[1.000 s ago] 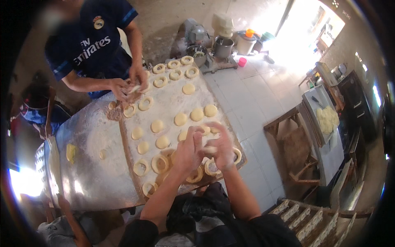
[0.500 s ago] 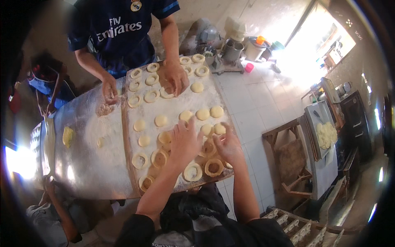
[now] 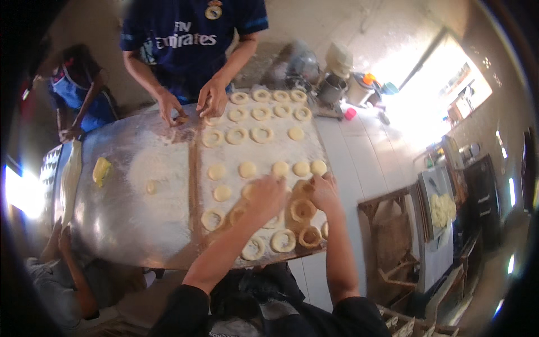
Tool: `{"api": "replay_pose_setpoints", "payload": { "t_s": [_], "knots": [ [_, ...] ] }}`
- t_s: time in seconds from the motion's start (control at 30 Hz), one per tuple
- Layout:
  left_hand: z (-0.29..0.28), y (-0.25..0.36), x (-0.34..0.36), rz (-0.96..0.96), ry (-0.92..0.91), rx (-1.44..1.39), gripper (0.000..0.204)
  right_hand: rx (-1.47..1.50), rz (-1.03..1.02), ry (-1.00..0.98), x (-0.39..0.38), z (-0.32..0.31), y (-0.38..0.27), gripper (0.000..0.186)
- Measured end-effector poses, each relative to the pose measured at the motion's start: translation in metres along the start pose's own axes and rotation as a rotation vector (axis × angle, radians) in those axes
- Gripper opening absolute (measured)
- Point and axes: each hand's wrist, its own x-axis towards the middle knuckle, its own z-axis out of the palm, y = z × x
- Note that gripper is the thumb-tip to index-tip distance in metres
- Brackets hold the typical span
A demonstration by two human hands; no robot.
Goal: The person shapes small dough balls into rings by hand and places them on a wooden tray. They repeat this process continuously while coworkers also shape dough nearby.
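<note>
Here both hands, left hand (image 3: 268, 194) and right hand (image 3: 324, 191), press loosely curled on dough rounds (image 3: 303, 209).

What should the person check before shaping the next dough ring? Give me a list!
1. Left hand on the dough: ok, it rests on the pieces mid-board.
2. Right hand close by: ok, beside the left, next to a ring.
3. Flat rounds left to shape: ok, a row lies just beyond the hands.
4. Board floured: ok, white dusting shows.
5. Co-worker's hands out of the way: ok, they work at the far end.
6. Piece under the left hand already holed: cannot tell, the hand hides it.
</note>
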Motion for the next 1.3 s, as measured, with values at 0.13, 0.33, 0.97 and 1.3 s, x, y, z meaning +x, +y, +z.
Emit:
{"api": "replay_pose_setpoints", "payload": {
  "t_s": [0.13,0.33,0.97,1.3],
  "knots": [
    [-0.019,-0.02,-0.022,0.016,0.063,-0.488,0.036,0.099,-0.056,-0.248,0.024,-0.019,-0.038,0.023],
    [-0.106,-0.141,-0.129,-0.297,0.354,-0.592,0.029,0.965,-0.181,-0.265,0.033,-0.001,-0.181,0.021],
    [-0.116,-0.303,-0.218,-0.512,0.486,-0.568,0.027,0.323,-0.352,-0.532,0.041,0.11,-0.427,0.028],
    [-0.201,-0.244,-0.227,-0.227,0.525,-0.74,0.022,0.27,-0.669,0.329,0.006,0.098,-0.426,0.046]
  ]
}}
